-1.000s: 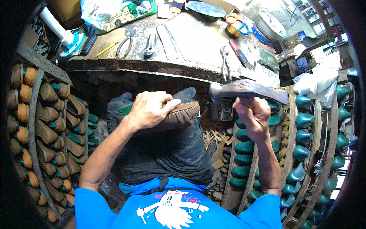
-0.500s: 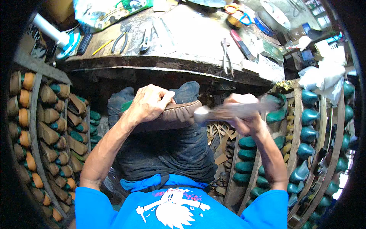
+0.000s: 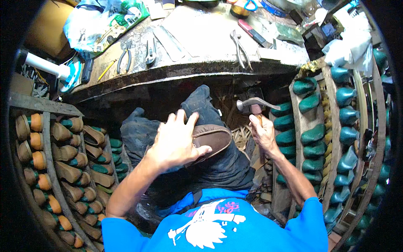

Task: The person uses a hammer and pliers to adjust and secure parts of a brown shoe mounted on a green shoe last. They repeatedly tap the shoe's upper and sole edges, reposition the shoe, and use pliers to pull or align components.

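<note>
A brown shoe (image 3: 215, 142) with pale stitching round its toe lies across my thighs, toe pointing right. My left hand (image 3: 174, 140) rests over its rear part, fingers spread and thumb along the near side, covering much of the shoe. Off to the right, my right hand (image 3: 263, 133) is wrapped round the wooden handle of a shoemaker's hammer (image 3: 257, 103). The metal head is uppermost, its round face toward the left and its thin curved end toward the right. Hammer and shoe are apart.
Ahead stands a worn workbench (image 3: 197, 35) with pincers (image 3: 240, 48), pliers (image 3: 124, 58), a yellow pencil (image 3: 106, 70) and a red-and-black cutter (image 3: 255, 32). Racks of brown shoes (image 3: 67, 153) line my left. Green shoe lasts (image 3: 312, 134) fill racks on my right. Scraps lie below.
The hammer, blurred near the shoe's toe before, is now held upright and away to the right. The shoe has turned to show its top; my left hand has opened and spread over it.
</note>
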The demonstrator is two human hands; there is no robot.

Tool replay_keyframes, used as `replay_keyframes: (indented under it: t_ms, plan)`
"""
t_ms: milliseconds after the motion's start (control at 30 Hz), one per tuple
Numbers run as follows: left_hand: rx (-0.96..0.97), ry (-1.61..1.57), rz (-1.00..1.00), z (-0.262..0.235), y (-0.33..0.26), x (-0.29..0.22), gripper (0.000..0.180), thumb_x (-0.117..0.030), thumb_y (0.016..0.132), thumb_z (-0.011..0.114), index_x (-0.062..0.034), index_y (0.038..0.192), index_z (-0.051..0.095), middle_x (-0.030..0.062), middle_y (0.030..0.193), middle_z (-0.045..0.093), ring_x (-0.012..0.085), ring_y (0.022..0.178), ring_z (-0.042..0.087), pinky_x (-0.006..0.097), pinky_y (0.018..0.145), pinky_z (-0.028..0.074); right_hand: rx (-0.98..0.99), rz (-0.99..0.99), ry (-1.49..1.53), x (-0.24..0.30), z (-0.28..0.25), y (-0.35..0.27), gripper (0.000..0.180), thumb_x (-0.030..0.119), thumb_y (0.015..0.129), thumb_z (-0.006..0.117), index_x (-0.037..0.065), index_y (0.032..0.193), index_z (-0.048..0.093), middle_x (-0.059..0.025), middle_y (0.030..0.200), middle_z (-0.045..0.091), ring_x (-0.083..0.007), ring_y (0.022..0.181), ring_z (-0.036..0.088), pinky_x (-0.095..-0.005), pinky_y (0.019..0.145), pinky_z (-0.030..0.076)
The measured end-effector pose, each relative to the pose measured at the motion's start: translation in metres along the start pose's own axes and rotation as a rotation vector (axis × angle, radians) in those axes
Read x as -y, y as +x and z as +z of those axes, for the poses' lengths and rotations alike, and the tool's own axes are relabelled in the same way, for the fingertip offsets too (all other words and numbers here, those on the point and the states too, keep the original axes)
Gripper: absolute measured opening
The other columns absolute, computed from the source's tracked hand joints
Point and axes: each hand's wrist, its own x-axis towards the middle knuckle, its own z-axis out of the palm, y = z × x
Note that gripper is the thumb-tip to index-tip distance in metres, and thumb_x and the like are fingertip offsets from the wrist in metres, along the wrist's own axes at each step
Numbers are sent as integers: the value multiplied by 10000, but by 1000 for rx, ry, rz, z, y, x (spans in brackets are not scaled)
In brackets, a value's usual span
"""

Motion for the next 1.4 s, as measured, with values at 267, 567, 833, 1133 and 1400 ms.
replay_keyframes:
  t_ms: [267,567,833,1133,1400]
  plan:
    - [-166,-677,-171,-5,-20,16,975,-450,895,968,-50,1655,507,286,1481,712,400,1397,700,474,1183,552,-32,42,69,-72,46,-63,365,413,1146,728,87,1000,654,51,720,551,-67,575,504,-293,504,414]
    - [-338,-1099,-89,76,-5,71,991,-313,909,994,-7,1704,488,160,1642,620,255,1520,585,412,1307,446,37,-382,-251,0,56,-71,275,221,1148,739,25,971,660,-12,727,458,-141,666,415,-358,610,381]
    - [-385,-1199,75,80,4,79,945,-175,893,995,-15,1678,493,128,1589,647,215,1463,608,396,1262,487,260,-650,-424,77,72,-100,230,147,1087,794,6,1269,789,-134,915,766,-265,751,739,-376,708,576]
    - [-394,-1149,109,81,3,75,901,-236,913,968,-43,1665,511,122,1579,660,244,1478,610,407,1284,466,344,-892,-886,115,96,-39,196,96,1011,773,36,1168,672,-198,798,706,-408,695,734,-475,626,560]
    - [-398,-1238,140,78,4,70,779,-211,938,944,-29,1593,564,111,1504,698,220,1420,643,393,1248,495,313,-940,-936,112,80,-32,224,207,983,815,40,1059,686,-192,746,704,-417,665,734,-504,636,587]
